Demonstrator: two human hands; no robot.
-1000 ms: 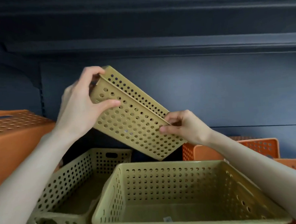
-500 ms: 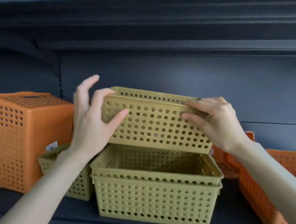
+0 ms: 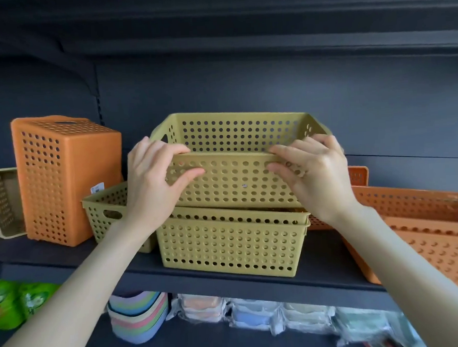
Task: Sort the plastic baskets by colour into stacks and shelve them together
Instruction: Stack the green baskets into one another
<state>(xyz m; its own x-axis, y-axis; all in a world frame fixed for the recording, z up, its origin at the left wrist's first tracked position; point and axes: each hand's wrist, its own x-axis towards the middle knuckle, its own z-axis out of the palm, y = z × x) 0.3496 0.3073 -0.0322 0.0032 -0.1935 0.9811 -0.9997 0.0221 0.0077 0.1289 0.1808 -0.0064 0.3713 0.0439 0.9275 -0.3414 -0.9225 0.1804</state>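
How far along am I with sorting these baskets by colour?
Done: two olive baskets sit nested on the shelf. In hand: your left hand and right hand are lowering a third olive basket into them. Left: the small olive basket beside the stack, and the upturned orange basket apart from the orange trays.

Even soft light, blurred lower edge

Four olive baskets (image 3: 233, 181), three orange baskets (image 3: 63, 179), one beige basket (image 3: 4, 201), two hands (image 3: 154, 182)
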